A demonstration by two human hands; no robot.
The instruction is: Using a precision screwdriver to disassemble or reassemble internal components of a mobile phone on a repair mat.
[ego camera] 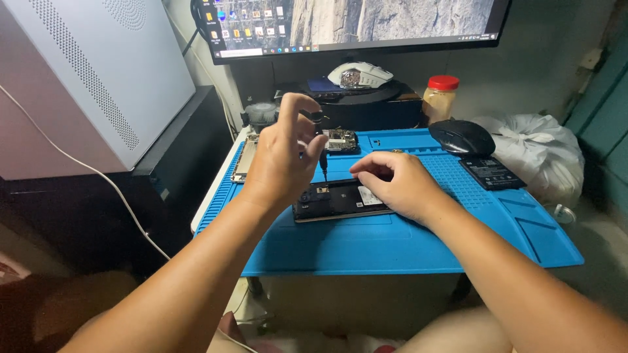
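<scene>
An opened black phone [330, 202] lies flat on a blue work mat [392, 238] with its inner parts showing. My left hand [284, 157] holds a small black screwdriver [320, 147] upright, tip down on the phone's upper end. My right hand [396, 183] rests on the phone's right part and steadies it, fingers curled over the top edge. A bare circuit board [340, 139] lies just behind the phone on the mat.
A black mouse [462, 136] and a flat black battery [492, 172] sit at the mat's right back. A phone frame piece [245, 159] lies at the left edge. Behind stand a jar with a red lid [439, 98], a white mouse [360, 74], a monitor [353, 23] and a white computer case [91, 72].
</scene>
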